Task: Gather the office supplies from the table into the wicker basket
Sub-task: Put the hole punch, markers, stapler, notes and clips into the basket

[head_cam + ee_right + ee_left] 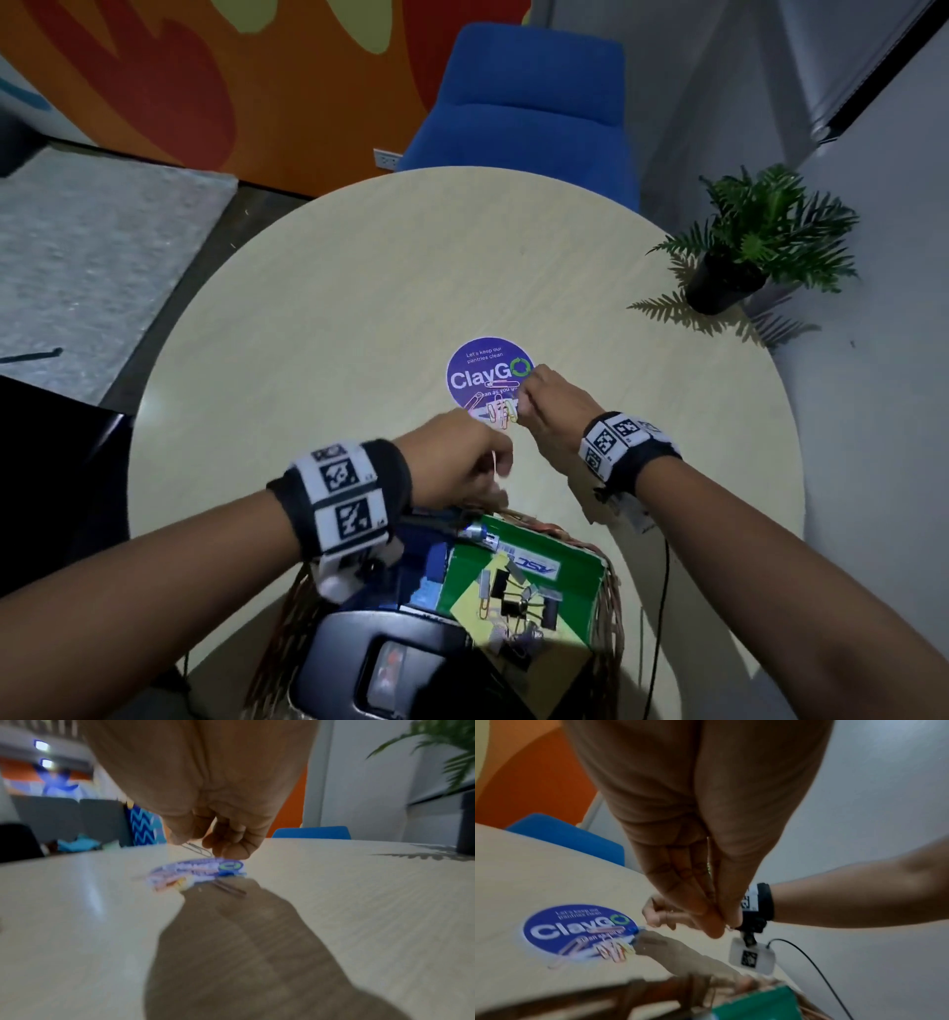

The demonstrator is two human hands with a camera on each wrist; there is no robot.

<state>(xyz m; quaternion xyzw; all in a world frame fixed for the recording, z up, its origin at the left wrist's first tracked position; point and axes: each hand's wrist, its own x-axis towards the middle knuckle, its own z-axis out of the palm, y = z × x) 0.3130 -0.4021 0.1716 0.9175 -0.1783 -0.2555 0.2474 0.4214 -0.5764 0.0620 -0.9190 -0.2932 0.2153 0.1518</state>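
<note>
Several coloured paper clips [499, 412] [613, 949] lie in a loose heap on the lower edge of a round purple sticker [482, 367] on the table [359, 308]. My right hand [521, 406] [205, 845] hovers right over the heap and pinches a silver paper clip [196, 849] lifted just off the surface. My left hand [493, 478] [718, 925] is above the far rim of the wicker basket [611, 606], thumb pressed against fingertips on a thin pale paper clip [494, 470]. The basket holds a green notepad [560, 580], binder clips [518, 601] and a yellow note.
A potted plant [739, 257] stands at the table's right edge and a blue chair [529, 103] behind the far edge. A black cable [662, 591] runs down beside the basket under my right forearm. A black device [390, 663] fills the basket's near side.
</note>
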